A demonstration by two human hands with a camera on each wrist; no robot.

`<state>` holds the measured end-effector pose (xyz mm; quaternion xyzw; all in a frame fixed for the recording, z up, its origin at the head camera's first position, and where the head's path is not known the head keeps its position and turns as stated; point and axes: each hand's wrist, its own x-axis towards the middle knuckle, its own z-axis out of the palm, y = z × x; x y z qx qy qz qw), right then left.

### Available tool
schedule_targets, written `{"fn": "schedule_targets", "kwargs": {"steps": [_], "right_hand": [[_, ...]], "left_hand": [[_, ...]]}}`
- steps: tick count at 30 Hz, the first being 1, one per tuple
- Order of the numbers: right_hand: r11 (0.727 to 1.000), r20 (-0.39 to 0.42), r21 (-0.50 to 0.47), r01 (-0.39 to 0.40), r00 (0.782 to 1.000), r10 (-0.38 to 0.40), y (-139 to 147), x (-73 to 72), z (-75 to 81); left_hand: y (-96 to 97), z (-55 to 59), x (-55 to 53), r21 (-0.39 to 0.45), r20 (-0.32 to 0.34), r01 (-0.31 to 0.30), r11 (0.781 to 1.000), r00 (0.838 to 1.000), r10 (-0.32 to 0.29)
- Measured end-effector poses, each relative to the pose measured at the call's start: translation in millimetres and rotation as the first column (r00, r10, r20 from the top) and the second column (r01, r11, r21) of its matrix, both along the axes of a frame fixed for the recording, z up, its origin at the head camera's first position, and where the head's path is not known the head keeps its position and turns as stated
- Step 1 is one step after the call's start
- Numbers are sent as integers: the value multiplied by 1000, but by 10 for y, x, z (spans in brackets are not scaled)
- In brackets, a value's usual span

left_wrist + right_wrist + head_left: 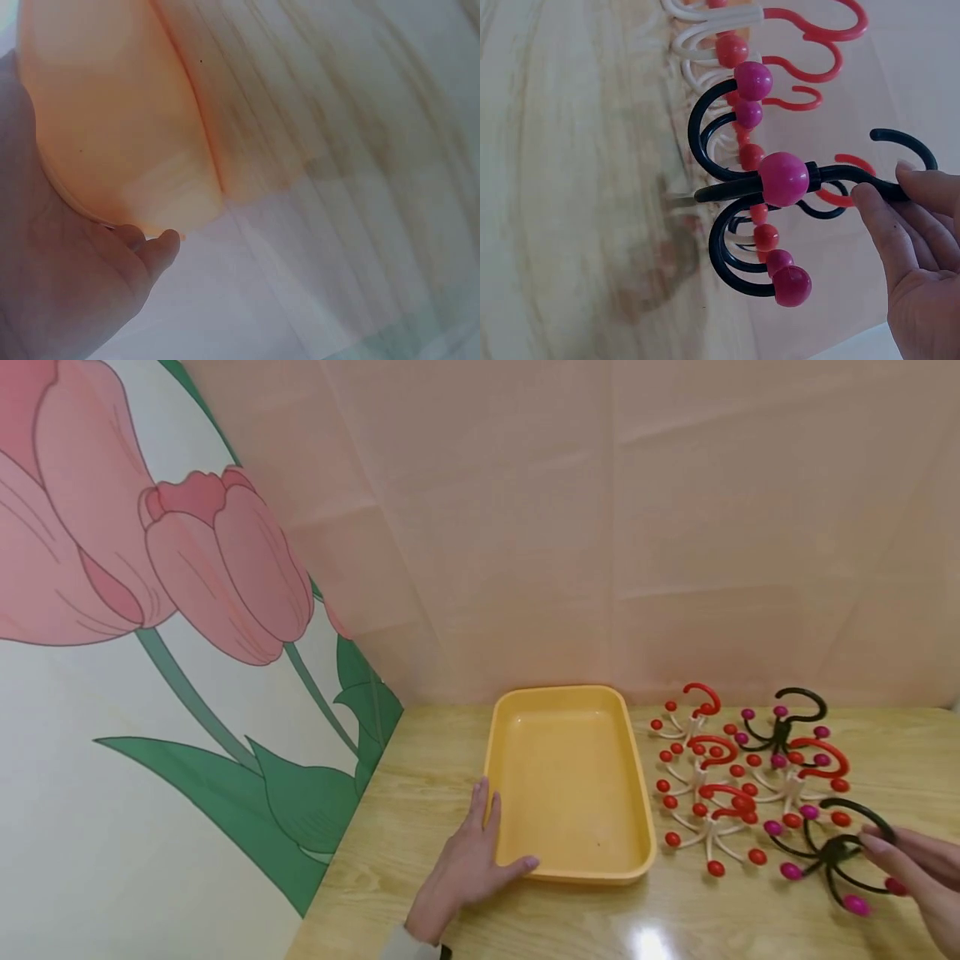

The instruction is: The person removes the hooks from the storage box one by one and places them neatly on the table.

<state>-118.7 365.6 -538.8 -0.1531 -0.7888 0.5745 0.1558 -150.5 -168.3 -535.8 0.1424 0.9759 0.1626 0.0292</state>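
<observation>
My right hand pinches a black hanger by the curved hook at its top. This hanger has several upward-curling arms tipped with magenta balls; in the right wrist view its hook lies between thumb and fingers. Beside it stand several white hangers with red hooks and red balls, and a second black hanger is farther back. At the front left corner of a yellow tray, my left hand rests with its fingers along the left side and its thumb at the front edge.
A light wooden table carries everything. Behind it hangs a creased beige-pink cloth, close to the tray's far end. A panel with painted tulips borders the left side.
</observation>
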Motion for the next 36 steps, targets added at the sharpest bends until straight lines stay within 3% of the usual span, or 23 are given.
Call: {"fn": "schedule_targets", "kwargs": {"steps": [10, 17, 22, 26, 29, 31, 33, 35, 36], "right_hand": [[998, -126, -70, -4, 992, -5, -42, -22, -82], [998, 23, -31, 56, 998, -56, -72, -36, -28], [996, -9, -45, 82, 997, -82, -113, -12, 6], [991, 32, 103, 90, 995, -94, -73, 27, 56], [967, 88, 240, 85, 990, -109, -17, 50, 102], [958, 17, 278, 78, 996, -86, 6, 53, 118], [961, -126, 266, 82, 991, -50, -1, 27, 148], [949, -284, 303, 89, 959, 1, -5, -16, 167], [938, -311, 341, 71, 950, 41, 3, -40, 180]], "left_hand": [[3, 12, -9, 7, -2, 2, 1000, 1000, -2], [-8, 17, -23, 5, 7, -2, 1000, 1000, 2], [-24, 44, -30, 24, 16, -5, 1000, 1000, 5], [-55, 57, -40, 37, 25, -5, 999, 1000, 4], [-86, 64, -55, 33, 23, 7, 999, 1000, -8], [-102, 73, -63, 31, 20, 16, 999, 1000, -16], [-120, 85, -67, 27, 0, 22, 999, 1000, -22], [-149, 99, -70, 14, -33, 16, 1000, 999, -16], [-166, 116, -78, 7, -62, 15, 1000, 998, -14]]}}
